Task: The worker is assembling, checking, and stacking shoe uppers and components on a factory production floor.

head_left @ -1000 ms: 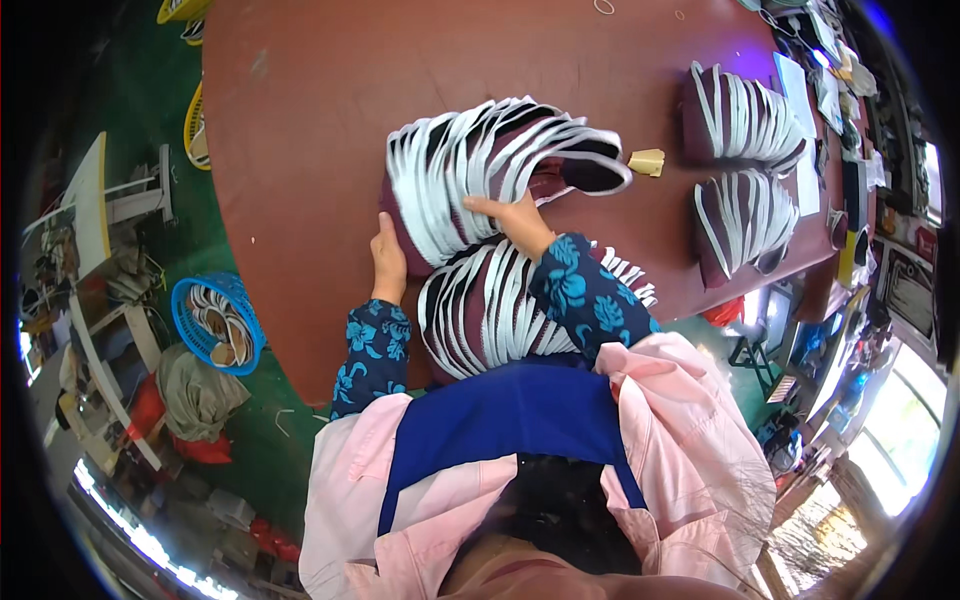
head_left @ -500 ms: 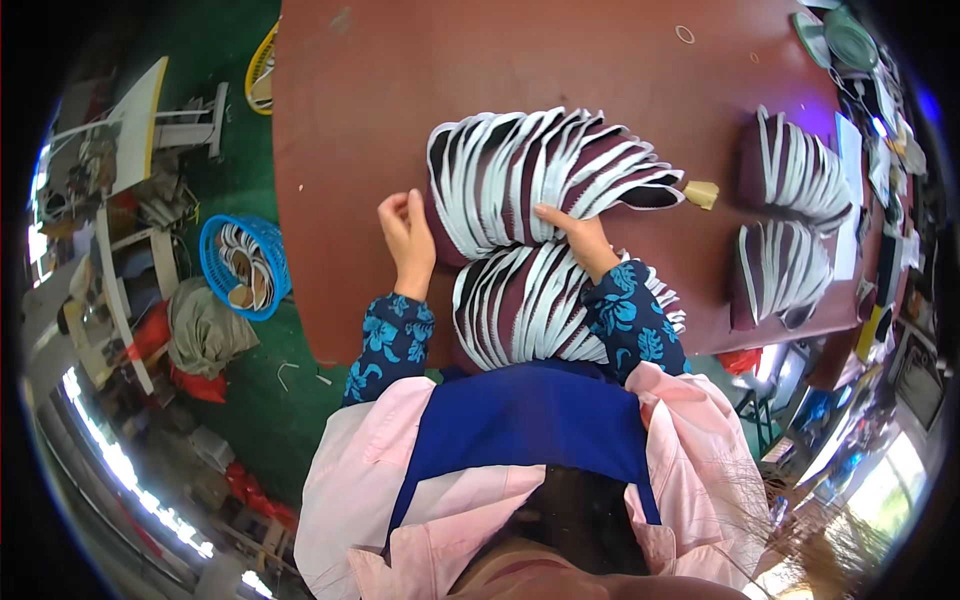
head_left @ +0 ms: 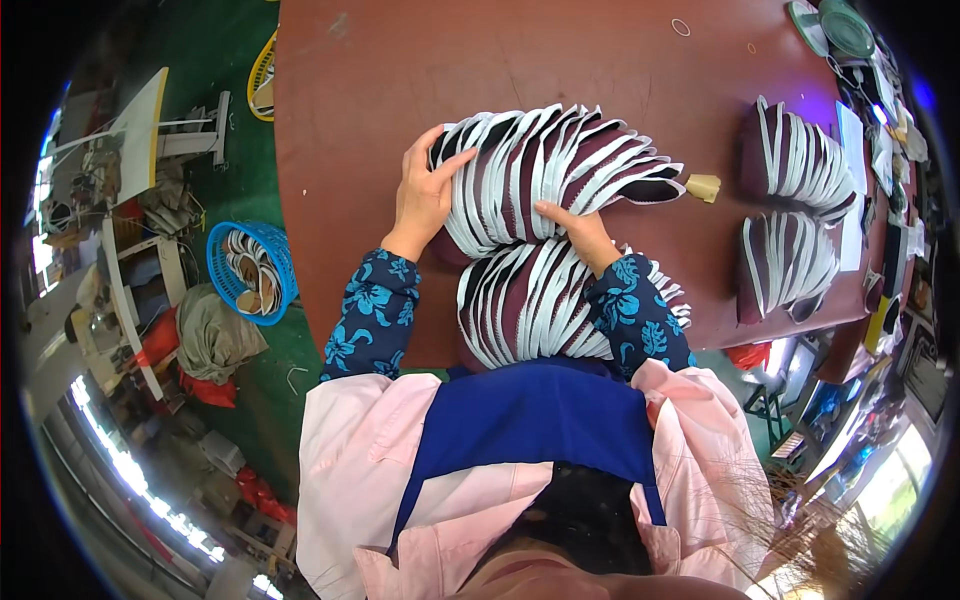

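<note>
A stack of shoe uppers [head_left: 545,180], maroon with white edging and black inside, lies nested in a row on the table in front of me. My left hand [head_left: 425,200] clasps its left end, thumb laid over the white edges and fingers round the far side. Against the near side of the same stack is my right hand [head_left: 585,238], its thumb pressed on the edges and its other fingers largely hidden. Closer to my body lies a second stack of similar uppers [head_left: 530,308], partly covered by my right sleeve.
The reddish-brown table [head_left: 360,60] holds two more stacks of uppers [head_left: 800,165] at the right. A small tan block [head_left: 703,188] sits by the far stack's right tip. Left of the table, a blue basket [head_left: 285,262] of cut pieces and a yellow basket [head_left: 256,75] stand on the green floor.
My left hand has moved up and right from beside the stack and now clasps its left end. The right hand stays on the stack's near side.
</note>
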